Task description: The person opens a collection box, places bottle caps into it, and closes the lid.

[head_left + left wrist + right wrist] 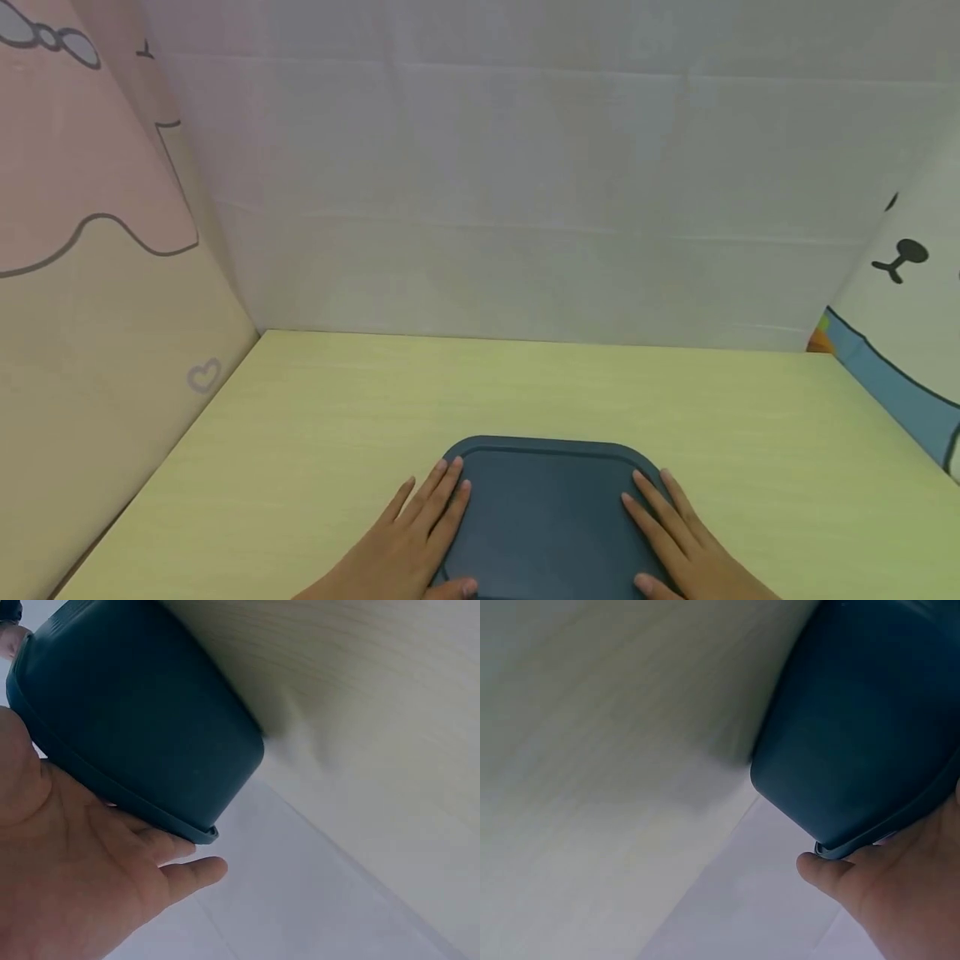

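A dark blue box with rounded corners stands on the table near its front edge, with a lid (pixel 555 521) of the same colour on top. My left hand (pixel 411 537) rests on the lid's left edge, fingers straight and slightly spread. On the opposite edge lies my right hand (pixel 690 542), its fingers also extended. Both thumbs point inward at the near end of the lid. In the left wrist view the box's side wall (pixel 142 712) tapers toward the table, and the right wrist view shows the other side wall (pixel 855 727). The inside of the box is hidden.
The pale yellow table (pixel 337 400) has a light wood grain. A whitish sheet (pixel 525 192) forms the back wall. Printed cartoon panels stand at the left (pixel 97 333) and at the right (pixel 907 342).
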The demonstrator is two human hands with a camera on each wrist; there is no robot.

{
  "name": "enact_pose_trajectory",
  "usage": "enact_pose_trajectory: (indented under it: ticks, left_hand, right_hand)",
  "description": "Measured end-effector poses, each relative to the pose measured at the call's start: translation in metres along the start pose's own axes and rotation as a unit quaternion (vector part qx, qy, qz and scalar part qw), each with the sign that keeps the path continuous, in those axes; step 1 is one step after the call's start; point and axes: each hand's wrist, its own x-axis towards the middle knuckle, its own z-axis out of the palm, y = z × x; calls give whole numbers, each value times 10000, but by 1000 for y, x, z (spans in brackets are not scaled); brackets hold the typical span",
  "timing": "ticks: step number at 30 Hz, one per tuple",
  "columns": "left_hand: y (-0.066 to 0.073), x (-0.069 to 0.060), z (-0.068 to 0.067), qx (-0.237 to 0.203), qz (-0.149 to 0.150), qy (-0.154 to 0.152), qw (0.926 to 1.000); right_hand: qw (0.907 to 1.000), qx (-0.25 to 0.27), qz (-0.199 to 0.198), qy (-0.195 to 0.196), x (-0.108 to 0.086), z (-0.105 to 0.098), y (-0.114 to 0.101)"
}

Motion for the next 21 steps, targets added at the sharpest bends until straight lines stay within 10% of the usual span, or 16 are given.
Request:
enact_pose_trajectory:
  ticks: [13, 21]
  left_hand:
    - [-25, 21, 1, -1588, -683, -1040, 9794]
    - [-37, 26, 4, -1211, -1373, -548, 9816]
  right_hand:
    - [9948, 570, 608, -578, 29, -3, 7]
    - [9923, 380, 1080, -476, 39, -13, 26]
